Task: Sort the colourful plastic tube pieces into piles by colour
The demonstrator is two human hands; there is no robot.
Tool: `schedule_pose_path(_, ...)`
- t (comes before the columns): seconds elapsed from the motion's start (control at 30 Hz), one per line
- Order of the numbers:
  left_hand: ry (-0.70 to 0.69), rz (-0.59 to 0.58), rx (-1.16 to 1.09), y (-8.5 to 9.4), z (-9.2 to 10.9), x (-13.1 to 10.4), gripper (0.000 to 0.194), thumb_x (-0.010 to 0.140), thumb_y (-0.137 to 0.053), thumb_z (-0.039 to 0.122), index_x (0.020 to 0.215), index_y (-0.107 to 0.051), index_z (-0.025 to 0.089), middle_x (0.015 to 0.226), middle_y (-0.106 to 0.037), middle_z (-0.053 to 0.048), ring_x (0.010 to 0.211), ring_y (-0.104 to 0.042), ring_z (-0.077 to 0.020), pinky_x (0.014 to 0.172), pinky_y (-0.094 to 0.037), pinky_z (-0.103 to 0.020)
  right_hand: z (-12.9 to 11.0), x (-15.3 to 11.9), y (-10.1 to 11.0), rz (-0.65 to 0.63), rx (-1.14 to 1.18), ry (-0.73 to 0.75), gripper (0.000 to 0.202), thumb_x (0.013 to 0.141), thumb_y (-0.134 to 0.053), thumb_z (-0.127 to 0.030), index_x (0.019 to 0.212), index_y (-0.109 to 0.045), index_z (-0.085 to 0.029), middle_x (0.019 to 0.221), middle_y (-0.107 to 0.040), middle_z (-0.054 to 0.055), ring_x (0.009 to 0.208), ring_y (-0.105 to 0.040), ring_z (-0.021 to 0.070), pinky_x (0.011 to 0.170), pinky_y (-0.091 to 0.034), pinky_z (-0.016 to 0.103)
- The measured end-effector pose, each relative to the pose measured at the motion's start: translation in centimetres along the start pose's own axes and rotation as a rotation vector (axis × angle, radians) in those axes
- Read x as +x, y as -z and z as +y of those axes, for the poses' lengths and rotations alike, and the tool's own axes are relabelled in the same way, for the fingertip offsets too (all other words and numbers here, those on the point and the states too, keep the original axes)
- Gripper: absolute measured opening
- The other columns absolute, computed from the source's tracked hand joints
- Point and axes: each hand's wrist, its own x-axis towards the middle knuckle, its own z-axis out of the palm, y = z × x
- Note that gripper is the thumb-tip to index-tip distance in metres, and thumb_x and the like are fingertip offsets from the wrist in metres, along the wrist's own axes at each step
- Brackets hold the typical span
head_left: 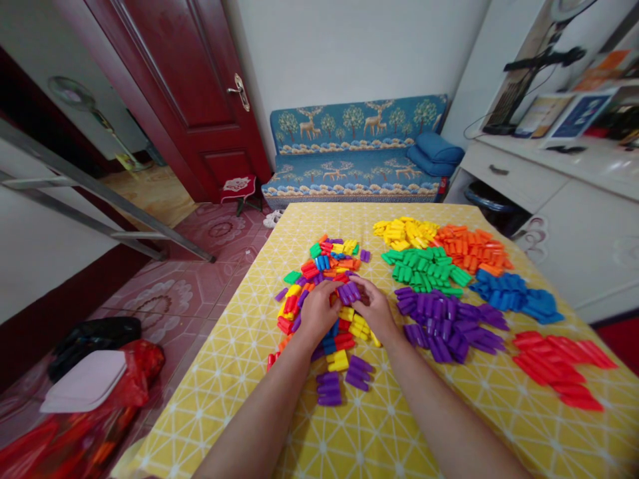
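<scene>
Both hands meet over a mixed pile of coloured plastic building pieces on the table. Between them is a small purple ribbed piece. My left hand grips it from the left, with thumb and fingers closed. My right hand pinches its right side. Yellow pieces lie just under the right hand. Nearer to me are two loose purple pieces and a yellow piece. To the right of my right hand lies a heap of purple pieces. My fingers hide part of the mixed pile.
Separate heaps of yellow, green, orange, blue and red pieces lie on the right of the yellow tablecloth. A blue sofa stands beyond the table, a white cabinet to the right.
</scene>
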Motion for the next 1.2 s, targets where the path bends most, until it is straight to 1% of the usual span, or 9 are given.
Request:
schedule_pose_path(0.1, 0.022, 0.038, -0.066, 0.05, -0.03, -0.04, 0.038, 0.077, -0.052, 0.006, 0.109, -0.067, 0.020, 0.106, -0.069, -0.005, 0.099, -0.064, -0.0203, 0.090, -0.051, -0.035, -0.10, -0.17, 0.01, 0.012, 0.030, 0.006, 0.046, 0.071, -0.058, -0.016, 0.116, -0.061, -0.021, 0.113, -0.067, 0.005, 0.100, -0.065, 0.0193, 0.086, -0.053, 0.034)
schedule_pose_path(0.23, -0.015, 0.073, 0.019, 0.09, 0.03, 0.08, 0.047, 0.077, -0.051, 0.004, 0.119, -0.063, 0.022, 0.126, -0.060, -0.007, 0.115, -0.055, -0.0231, 0.100, -0.046, -0.039, 0.07, -0.25, 0.23, 0.099, -0.003, -0.017, 0.031, 0.073, -0.056, -0.022, 0.103, -0.066, -0.020, 0.100, -0.070, 0.004, 0.089, -0.066, 0.0199, 0.080, -0.054, 0.034)
schedule_pose_path(0.3, -0.057, 0.019, 0.139, -0.03, 0.07, 0.18, 0.049, 0.079, -0.052, 0.006, 0.123, -0.062, 0.025, 0.135, -0.053, -0.007, 0.119, -0.051, -0.0267, 0.102, -0.044, -0.044, 0.23, -0.20, 0.41, 0.200, -0.033, -0.025, 0.025, 0.076, -0.054, -0.025, 0.097, -0.067, -0.020, 0.096, -0.070, 0.004, 0.087, -0.066, 0.0206, 0.079, -0.054, 0.035)
schedule_pose_path(0.4, -0.119, -0.103, 0.293, -0.33, 0.12, 0.30, 0.037, 0.082, -0.053, 0.013, 0.113, -0.068, 0.026, 0.138, -0.051, -0.007, 0.112, -0.051, -0.0300, 0.098, -0.045, -0.049, 0.45, -0.03, 0.65, 0.327, -0.079, -0.023, 0.024, 0.081, -0.052, -0.032, 0.094, -0.066, -0.019, 0.092, -0.070, 0.006, 0.086, -0.065, 0.0211, 0.079, -0.053, 0.036)
schedule_pose_path(0.5, -0.136, -0.139, 0.353, -0.57, 0.20, 0.34, 0.030, 0.084, -0.053, 0.017, 0.106, -0.071, 0.025, 0.137, -0.052, -0.007, 0.109, -0.051, -0.0294, 0.097, -0.044, -0.049, 0.50, 0.09, 0.71, 0.366, -0.112, -0.017, 0.026, 0.083, -0.053, -0.037, 0.096, -0.065, -0.018, 0.092, -0.070, 0.007, 0.084, -0.065, 0.0212, 0.078, -0.052, 0.036)
schedule_pose_path(0.67, -0.108, -0.093, 0.327, -0.52, 0.40, 0.22, 0.039, 0.084, -0.053, 0.017, 0.120, -0.065, 0.028, 0.131, -0.052, -0.011, 0.114, -0.050, -0.0296, 0.099, -0.043, -0.047, 0.47, -0.05, 0.38, 0.265, -0.199, -0.009, 0.028, 0.082, -0.056, -0.037, 0.100, -0.066, -0.018, 0.098, -0.069, 0.009, 0.085, -0.065, 0.0214, 0.076, -0.053, 0.035)
schedule_pose_path(0.8, -0.075, -0.032, 0.188, -0.29, 0.35, 0.12, 0.043, 0.082, -0.054, 0.012, 0.122, -0.062, 0.027, 0.123, -0.056, -0.010, 0.114, -0.053, -0.0262, 0.098, -0.045, -0.041, 0.47, -0.17, 0.21, 0.160, -0.057, -0.011, 0.031, 0.075, -0.058, -0.025, 0.104, -0.062, -0.019, 0.102, -0.069, 0.007, 0.093, -0.065, 0.0212, 0.083, -0.053, 0.037)
schedule_pose_path(1.03, 0.053, 0.153, -0.130, -0.28, -0.24, 0.30, 0.021, 0.086, -0.054, 0.016, 0.106, -0.059, 0.019, 0.102, -0.067, -0.007, 0.093, -0.063, -0.0198, 0.084, -0.050, -0.032, 0.18, -0.02, 0.34, 0.103, 0.162, -0.035, 0.037, 0.070, -0.064, -0.022, 0.107, -0.059, -0.021, 0.108, -0.068, 0.008, 0.105, -0.063, 0.0223, 0.080, -0.053, 0.033)
schedule_pose_path(1.2, 0.062, 0.153, -0.242, -0.39, -0.38, 0.26, 0.018, 0.087, -0.054, 0.019, 0.104, -0.059, 0.019, 0.090, -0.068, -0.003, 0.075, -0.062, -0.0149, 0.070, -0.048, -0.025, 0.66, 0.06, 0.06, 0.086, 0.117, -0.034, 0.038, 0.069, -0.069, -0.024, 0.106, -0.060, -0.022, 0.109, -0.068, 0.007, 0.103, -0.064, 0.0209, 0.088, -0.051, 0.034)
